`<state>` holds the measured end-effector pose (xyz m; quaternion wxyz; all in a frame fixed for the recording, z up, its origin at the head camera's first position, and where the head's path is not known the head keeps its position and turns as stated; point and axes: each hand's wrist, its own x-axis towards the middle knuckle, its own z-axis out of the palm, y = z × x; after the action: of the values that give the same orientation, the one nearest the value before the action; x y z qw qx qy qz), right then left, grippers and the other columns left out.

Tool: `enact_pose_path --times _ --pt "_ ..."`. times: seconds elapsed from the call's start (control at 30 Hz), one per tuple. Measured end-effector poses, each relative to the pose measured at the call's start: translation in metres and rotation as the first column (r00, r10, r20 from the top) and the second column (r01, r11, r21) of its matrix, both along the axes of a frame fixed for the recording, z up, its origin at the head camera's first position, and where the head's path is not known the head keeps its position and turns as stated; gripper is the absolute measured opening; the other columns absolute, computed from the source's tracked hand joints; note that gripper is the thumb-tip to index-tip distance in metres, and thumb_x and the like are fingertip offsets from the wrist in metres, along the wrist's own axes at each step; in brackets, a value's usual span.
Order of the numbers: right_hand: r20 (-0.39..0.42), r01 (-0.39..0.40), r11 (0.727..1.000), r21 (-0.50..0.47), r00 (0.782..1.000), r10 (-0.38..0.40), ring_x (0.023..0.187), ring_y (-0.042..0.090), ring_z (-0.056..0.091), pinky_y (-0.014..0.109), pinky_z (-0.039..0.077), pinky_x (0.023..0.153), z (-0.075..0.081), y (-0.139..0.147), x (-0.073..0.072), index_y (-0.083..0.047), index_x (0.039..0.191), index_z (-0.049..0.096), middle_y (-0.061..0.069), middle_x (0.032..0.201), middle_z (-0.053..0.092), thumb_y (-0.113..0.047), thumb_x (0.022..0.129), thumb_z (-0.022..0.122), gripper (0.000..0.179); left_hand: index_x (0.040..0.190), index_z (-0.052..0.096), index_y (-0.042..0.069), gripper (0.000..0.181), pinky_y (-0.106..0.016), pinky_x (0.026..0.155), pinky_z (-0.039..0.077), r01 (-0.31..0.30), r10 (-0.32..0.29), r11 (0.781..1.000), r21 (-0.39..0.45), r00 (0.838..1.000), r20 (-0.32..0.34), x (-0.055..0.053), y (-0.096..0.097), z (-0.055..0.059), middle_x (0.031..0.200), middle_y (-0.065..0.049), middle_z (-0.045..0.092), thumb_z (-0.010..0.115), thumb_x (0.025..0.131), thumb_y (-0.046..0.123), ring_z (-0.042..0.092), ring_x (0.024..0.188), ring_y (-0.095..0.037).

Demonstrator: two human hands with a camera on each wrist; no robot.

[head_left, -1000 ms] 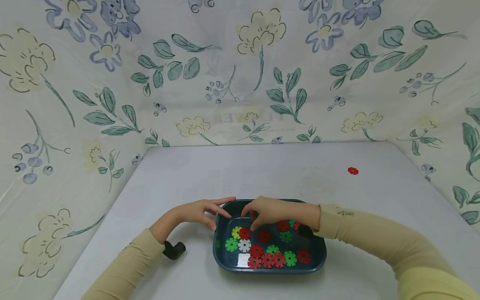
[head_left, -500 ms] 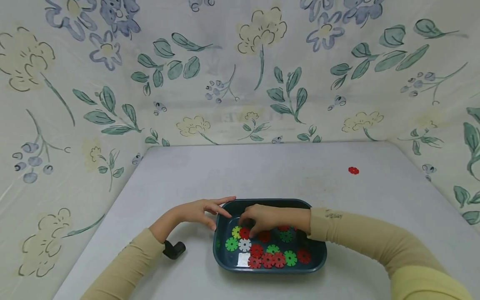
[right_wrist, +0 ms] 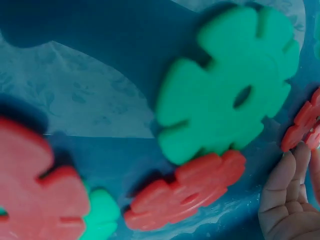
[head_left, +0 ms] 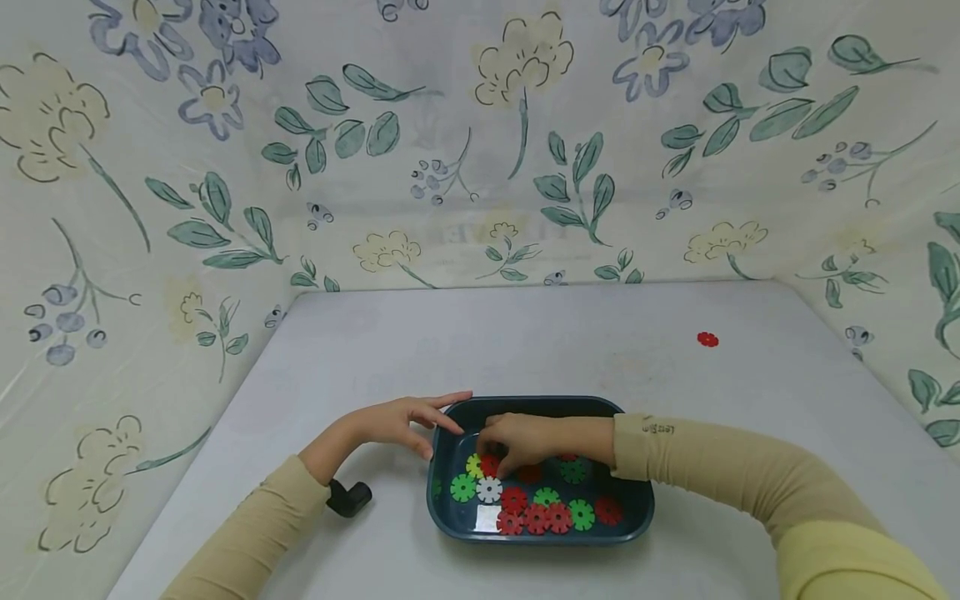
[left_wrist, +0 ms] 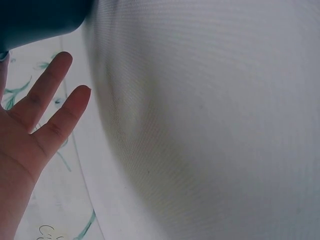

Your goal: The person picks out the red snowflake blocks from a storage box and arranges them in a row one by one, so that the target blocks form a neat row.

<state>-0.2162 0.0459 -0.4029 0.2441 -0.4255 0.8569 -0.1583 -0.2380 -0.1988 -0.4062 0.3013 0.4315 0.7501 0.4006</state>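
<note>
Several plastic snowflake discs, red, green, yellow and white, lie in a dark blue tray (head_left: 637, 512). My right hand (head_left: 521, 439) reaches down inside the tray, its thumb and fingers bent around a red snowflake disc (head_left: 490, 465). Beside that disc are a yellow one (head_left: 474, 466) and a white one (head_left: 489, 490). In the right wrist view, the right hand's fingertips (right_wrist: 300, 150) are against red plastic at the right edge. My left hand (head_left: 393, 421) rests at the tray's left rim, fingers spread; the left wrist view shows its straight fingers (left_wrist: 50, 82) below the tray wall.
A lone red disc (head_left: 707, 339) lies far right on the white table (head_left: 360, 333). By the left wrist is a small black object (head_left: 349, 500). Floral cloth (head_left: 450, 125) hangs behind the table. Large green (right_wrist: 230, 85) and red (right_wrist: 187, 192) discs fill the right wrist view.
My right hand has moved slightly left and lower in the tray, closing in on the red disc. My left hand stays at the rim.
</note>
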Motion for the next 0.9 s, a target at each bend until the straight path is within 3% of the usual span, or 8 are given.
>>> enact_pose_path --times 0.27,0.6,0.73,0.9 --pt "-0.001 -0.028 1.000 -0.005 1.000 0.028 0.086 0.005 0.049 0.015 0.045 0.076 -0.0024 0.0014 -0.0005 -0.015 0.102 0.063 -0.004 0.096 0.055 -0.018 0.078 0.073 0.026 0.122 0.056 0.002 0.054 -0.060 0.096 0.030 -0.003 0.003 1.000 0.007 1.000 0.006 -0.0004 -0.0005 -0.0004 0.152 -0.014 0.014 0.066 0.081 0.036 0.013 0.138 -0.036" --pt "0.007 -0.093 0.995 -0.031 0.996 0.093 0.077 0.002 0.055 0.012 0.046 0.072 -0.0023 0.0027 -0.0015 -0.014 0.104 0.063 -0.003 0.094 0.065 -0.016 0.083 0.068 0.021 0.122 0.056 0.001 0.054 -0.061 0.097 0.029 0.001 -0.001 1.000 0.001 1.000 -0.001 0.0001 -0.0006 -0.0004 0.152 -0.015 0.014 0.066 0.082 0.036 0.013 0.138 -0.038" --pt "0.026 -0.069 0.996 -0.049 0.997 0.071 0.075 0.002 0.054 0.012 0.046 0.071 -0.0022 0.0040 -0.0019 -0.014 0.105 0.065 -0.003 0.097 0.065 -0.014 0.083 0.068 0.022 0.122 0.056 0.001 0.055 -0.061 0.097 0.029 -0.002 0.002 1.000 0.000 1.000 0.002 0.0004 -0.0002 -0.0002 0.152 -0.015 0.014 0.066 0.081 0.036 0.012 0.138 -0.037" --pt "0.109 -0.003 0.998 -0.070 0.994 0.011 0.070 0.003 0.054 0.014 0.047 0.067 -0.0018 0.0053 -0.0024 -0.014 0.104 0.066 -0.002 0.098 0.064 -0.011 0.082 0.068 0.022 0.122 0.056 0.002 0.054 -0.061 0.097 0.030 0.001 -0.001 1.000 -0.003 1.000 -0.001 0.0003 -0.0001 0.0005 0.152 -0.015 0.014 0.065 0.082 0.036 0.013 0.138 -0.038"
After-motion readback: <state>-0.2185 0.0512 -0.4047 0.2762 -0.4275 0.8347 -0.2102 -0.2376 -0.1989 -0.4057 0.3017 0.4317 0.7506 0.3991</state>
